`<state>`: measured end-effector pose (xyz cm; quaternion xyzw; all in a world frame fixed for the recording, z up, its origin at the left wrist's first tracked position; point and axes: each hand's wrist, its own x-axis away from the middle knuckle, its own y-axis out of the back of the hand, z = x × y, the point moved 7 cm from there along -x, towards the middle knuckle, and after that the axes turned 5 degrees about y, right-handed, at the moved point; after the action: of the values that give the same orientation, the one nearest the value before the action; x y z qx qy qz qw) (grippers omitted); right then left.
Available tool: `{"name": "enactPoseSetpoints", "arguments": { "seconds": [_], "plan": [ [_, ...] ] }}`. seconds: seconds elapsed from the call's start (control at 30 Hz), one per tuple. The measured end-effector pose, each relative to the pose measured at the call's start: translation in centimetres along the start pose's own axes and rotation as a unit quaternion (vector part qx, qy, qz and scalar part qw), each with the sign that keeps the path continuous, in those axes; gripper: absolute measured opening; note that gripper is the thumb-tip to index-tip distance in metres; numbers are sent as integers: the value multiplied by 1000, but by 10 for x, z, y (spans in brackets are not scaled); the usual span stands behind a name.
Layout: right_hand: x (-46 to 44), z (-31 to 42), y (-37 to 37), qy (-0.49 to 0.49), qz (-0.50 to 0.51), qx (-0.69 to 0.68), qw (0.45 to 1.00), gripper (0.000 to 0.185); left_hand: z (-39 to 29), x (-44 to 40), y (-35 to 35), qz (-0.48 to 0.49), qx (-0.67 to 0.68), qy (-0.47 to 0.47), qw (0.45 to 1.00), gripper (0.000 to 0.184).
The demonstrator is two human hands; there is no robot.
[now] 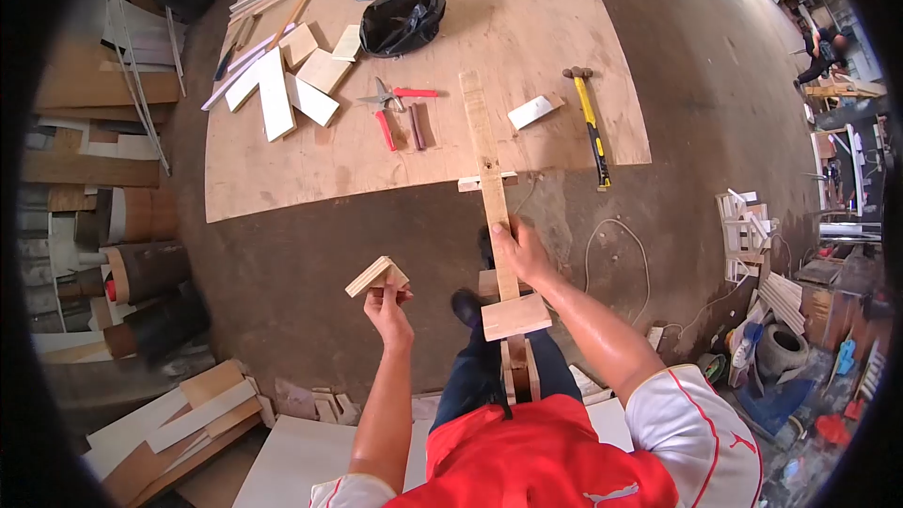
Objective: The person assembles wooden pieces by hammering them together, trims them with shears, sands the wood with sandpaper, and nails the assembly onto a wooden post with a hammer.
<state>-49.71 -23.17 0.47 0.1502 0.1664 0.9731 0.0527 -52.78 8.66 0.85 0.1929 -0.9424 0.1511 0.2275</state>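
Observation:
My left hand (pixel 388 313) is closed on a small plywood block (pixel 369 277), raised over the floor to the left of my legs. With my right hand (pixel 522 256) I grip a long wooden strip (pixel 484 141), fingers wrapped round its near half. The strip's far end reaches over the plywood board, and a short crosspiece (pixel 468 184) shows beneath it. A flat rectangular wood piece (pixel 517 317) is at its near end, in front of my lap; whether the two are joined I cannot tell.
On the plywood board (pixel 310 174) are a hammer (pixel 591 122), red-handled pruning shears (pixel 388 99), a white-faced block (pixel 533 112), a black bag (pixel 403 19) and wood offcuts (pixel 275 99). A cable (pixel 611 223) lies on the floor. Another person (pixel 828 52) is far right.

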Motion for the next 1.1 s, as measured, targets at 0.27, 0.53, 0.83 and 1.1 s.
{"name": "enactPoseSetpoints", "arguments": {
  "seconds": [0.27,0.53,0.83,1.1],
  "plan": [
    [5,-23,-3,-43,7,8,999,60,48,3,-16,15,-6,40,999,26],
    [-25,-55,-15,-19,6,-71,997,62,56,-1,-52,26,-20,51,998,26],
    [-32,-54,-15,-66,8,-40,997,63,63,-14,-68,33,-39,75,996,25],
    [-34,-57,-17,-56,9,-28,998,65,68,-17,-74,41,-41,78,995,25]
  ]
}}
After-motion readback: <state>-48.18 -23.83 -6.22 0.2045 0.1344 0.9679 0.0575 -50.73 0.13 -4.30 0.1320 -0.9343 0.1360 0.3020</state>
